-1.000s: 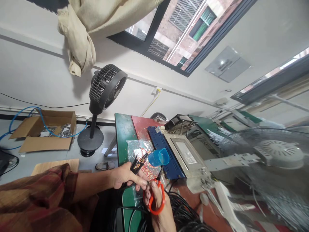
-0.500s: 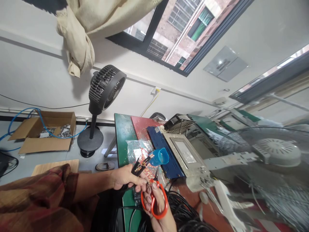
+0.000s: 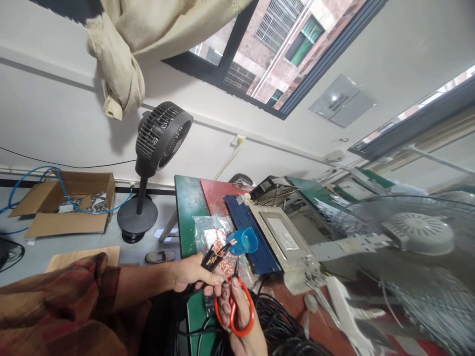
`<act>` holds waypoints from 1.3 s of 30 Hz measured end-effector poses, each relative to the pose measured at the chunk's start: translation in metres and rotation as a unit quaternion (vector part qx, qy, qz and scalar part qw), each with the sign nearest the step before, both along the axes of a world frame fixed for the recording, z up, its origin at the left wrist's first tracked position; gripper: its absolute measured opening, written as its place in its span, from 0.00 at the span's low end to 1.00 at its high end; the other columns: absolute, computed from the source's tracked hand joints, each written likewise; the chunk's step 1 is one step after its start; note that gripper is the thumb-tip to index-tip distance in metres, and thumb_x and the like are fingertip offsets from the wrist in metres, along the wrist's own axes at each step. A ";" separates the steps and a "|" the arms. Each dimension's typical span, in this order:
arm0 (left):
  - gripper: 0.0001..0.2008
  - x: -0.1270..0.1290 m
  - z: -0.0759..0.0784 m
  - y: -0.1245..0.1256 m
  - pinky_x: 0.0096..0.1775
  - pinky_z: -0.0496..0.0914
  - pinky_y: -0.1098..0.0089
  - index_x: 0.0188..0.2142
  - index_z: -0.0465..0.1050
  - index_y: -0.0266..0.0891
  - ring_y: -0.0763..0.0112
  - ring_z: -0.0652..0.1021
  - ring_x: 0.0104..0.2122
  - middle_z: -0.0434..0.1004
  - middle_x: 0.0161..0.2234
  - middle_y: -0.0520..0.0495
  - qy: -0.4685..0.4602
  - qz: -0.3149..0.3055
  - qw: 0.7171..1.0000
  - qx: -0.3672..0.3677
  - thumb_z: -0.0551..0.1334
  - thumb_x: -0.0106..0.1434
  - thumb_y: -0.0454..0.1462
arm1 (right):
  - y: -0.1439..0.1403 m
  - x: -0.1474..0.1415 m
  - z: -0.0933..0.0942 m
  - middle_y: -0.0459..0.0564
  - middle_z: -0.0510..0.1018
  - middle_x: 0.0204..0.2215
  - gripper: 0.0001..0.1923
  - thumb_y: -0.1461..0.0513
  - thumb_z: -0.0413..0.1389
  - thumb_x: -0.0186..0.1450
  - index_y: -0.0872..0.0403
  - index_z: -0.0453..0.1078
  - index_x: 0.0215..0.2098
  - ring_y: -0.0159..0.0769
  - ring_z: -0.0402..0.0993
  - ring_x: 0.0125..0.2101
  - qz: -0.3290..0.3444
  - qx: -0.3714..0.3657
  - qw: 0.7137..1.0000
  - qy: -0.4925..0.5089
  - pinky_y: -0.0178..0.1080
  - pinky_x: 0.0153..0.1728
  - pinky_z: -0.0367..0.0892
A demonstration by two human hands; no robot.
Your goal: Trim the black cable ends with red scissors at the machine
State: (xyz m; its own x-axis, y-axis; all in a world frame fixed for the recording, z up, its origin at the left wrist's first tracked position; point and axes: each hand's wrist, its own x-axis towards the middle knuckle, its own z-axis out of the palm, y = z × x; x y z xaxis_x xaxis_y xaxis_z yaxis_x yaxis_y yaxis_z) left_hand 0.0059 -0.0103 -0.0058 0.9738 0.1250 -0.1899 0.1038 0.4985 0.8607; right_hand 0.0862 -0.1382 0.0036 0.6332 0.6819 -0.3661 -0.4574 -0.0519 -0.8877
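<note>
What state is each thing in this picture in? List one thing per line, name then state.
left hand: closed around a bundle of black wires, ends fanned out
right hand: fingers through the red-handled scissors, blades near the wires
blue cup: tipped on its side
black fan: upright on the floor
cardboard box: flaps open

Two hands are in view, the left hand [image 3: 191, 273] and the right hand [image 3: 243, 324]. There is one pair of orange-handled scissors [image 3: 234, 309], one bundle of black wires [image 3: 215, 254] whose strands are too fine to count, and one heap of coiled black cable [image 3: 282, 329]. One blue cup [image 3: 243, 242] and one clear plastic bag [image 3: 210, 232] lie on one green and red table [image 3: 189, 198]. Two fans show: one black pedestal fan [image 3: 159, 136] and one grey fan [image 3: 419, 232]. One cardboard box [image 3: 61, 210] sits on the floor, and one slipper [image 3: 160, 256]
</note>
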 end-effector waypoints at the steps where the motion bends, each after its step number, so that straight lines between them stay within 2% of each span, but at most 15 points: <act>1: 0.11 -0.001 -0.001 0.000 0.18 0.48 0.75 0.24 0.72 0.34 0.80 0.67 0.18 0.72 0.22 0.48 0.000 -0.001 1.000 0.003 0.63 0.51 0.42 | 0.000 0.000 0.000 0.40 0.63 0.13 0.18 0.50 0.64 0.47 0.55 0.66 0.20 0.22 0.54 0.12 0.005 -0.004 0.999 0.040 0.26 0.12 0.51; 3: 0.11 -0.001 -0.004 -0.001 0.18 0.48 0.74 0.26 0.72 0.34 0.79 0.67 0.19 0.72 0.23 0.48 -0.005 -0.005 1.000 0.006 0.63 0.51 0.42 | 0.000 0.000 0.000 0.39 0.62 0.12 0.19 0.50 0.65 0.46 0.55 0.65 0.19 0.21 0.53 0.12 0.012 -0.004 0.996 0.091 0.25 0.12 0.49; 11: 0.12 -0.001 -0.001 -0.004 0.19 0.48 0.74 0.24 0.72 0.34 0.80 0.66 0.19 0.70 0.22 0.47 -0.018 0.026 0.999 0.002 0.63 0.52 0.42 | 0.003 -0.004 0.007 0.39 0.64 0.13 0.20 0.49 0.66 0.44 0.55 0.65 0.20 0.21 0.55 0.14 -0.008 0.008 0.994 0.106 0.25 0.15 0.52; 21: 0.15 0.004 -0.008 -0.003 0.18 0.48 0.75 0.23 0.70 0.32 0.81 0.66 0.18 0.68 0.21 0.49 -0.008 0.037 0.999 -0.021 0.63 0.48 0.45 | 0.003 -0.002 0.003 0.40 0.64 0.14 0.19 0.50 0.65 0.47 0.54 0.64 0.20 0.23 0.56 0.15 0.016 0.011 0.998 0.060 0.27 0.16 0.53; 28: 0.16 0.004 -0.005 -0.004 0.19 0.46 0.74 0.23 0.70 0.34 0.80 0.66 0.19 0.66 0.19 0.50 -0.001 0.057 0.998 -0.031 0.64 0.48 0.46 | 0.005 0.000 0.000 0.41 0.64 0.12 0.21 0.47 0.62 0.50 0.55 0.64 0.18 0.25 0.57 0.14 0.013 -0.006 1.000 -0.011 0.29 0.16 0.53; 39: 0.14 0.003 -0.003 -0.004 0.19 0.47 0.74 0.26 0.72 0.33 0.79 0.68 0.20 0.71 0.24 0.48 0.010 0.065 0.997 -0.041 0.65 0.46 0.43 | 0.006 0.000 0.000 0.41 0.64 0.11 0.22 0.47 0.59 0.53 0.56 0.63 0.16 0.24 0.58 0.14 0.008 -0.019 1.000 -0.012 0.28 0.16 0.52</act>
